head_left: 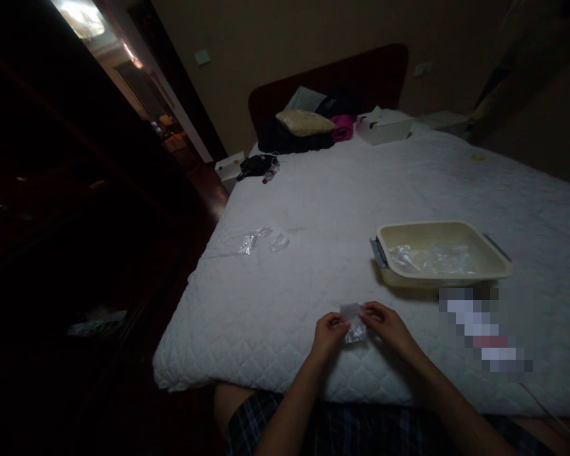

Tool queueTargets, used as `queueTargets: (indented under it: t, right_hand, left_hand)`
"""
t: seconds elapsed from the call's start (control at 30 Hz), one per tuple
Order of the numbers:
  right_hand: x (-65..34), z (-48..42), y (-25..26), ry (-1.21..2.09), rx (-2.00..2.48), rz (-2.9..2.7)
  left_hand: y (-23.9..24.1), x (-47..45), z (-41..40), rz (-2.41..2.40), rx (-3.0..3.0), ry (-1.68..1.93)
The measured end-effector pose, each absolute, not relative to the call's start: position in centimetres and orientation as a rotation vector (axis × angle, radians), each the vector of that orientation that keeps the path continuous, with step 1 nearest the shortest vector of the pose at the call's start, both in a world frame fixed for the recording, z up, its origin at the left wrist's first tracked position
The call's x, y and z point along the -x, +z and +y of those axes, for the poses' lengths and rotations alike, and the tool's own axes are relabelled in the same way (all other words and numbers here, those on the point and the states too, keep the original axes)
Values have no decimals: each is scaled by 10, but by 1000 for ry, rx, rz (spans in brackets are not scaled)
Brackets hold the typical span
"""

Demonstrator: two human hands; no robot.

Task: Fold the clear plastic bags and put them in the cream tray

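Observation:
Between my two hands is a small clear plastic bag [354, 328], held just above the front part of the bed. My left hand [330, 335] pinches its left edge, and the fingers of my right hand [382, 322] are closed on its right edge. Whether anything is inside the bag, I cannot tell. Ahead and to the right stands a cream plastic basin [441, 275] with grey handles. Clear plastic bags [432, 258] lie in it. Farther left on the quilt are more crumpled clear bags [261, 240].
A white quilted cover [247, 316] spreads over the bed. Right of my hands lies a pixelated object [484, 332] with a cord. A cushion [304, 122], a white box [382, 130] and a dark bag [259, 166] sit toward the headboard [375, 69].

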State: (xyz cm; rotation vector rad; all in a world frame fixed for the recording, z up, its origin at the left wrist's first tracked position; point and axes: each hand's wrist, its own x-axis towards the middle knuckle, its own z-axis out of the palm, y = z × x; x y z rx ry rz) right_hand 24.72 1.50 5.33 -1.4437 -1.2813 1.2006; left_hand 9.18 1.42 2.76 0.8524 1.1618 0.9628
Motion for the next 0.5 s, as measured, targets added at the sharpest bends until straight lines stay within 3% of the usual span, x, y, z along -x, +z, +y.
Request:
queueTargets:
  t: [0.33, 0.5]
  right_hand:
    - [-362, 64, 122, 839, 1513, -1013]
    - [-409, 118, 130, 933, 1456, -1107]
  left_hand:
    - [4, -89, 42, 1469, -1425, 1055]
    - [-14, -87, 46, 1590, -1500, 1039]
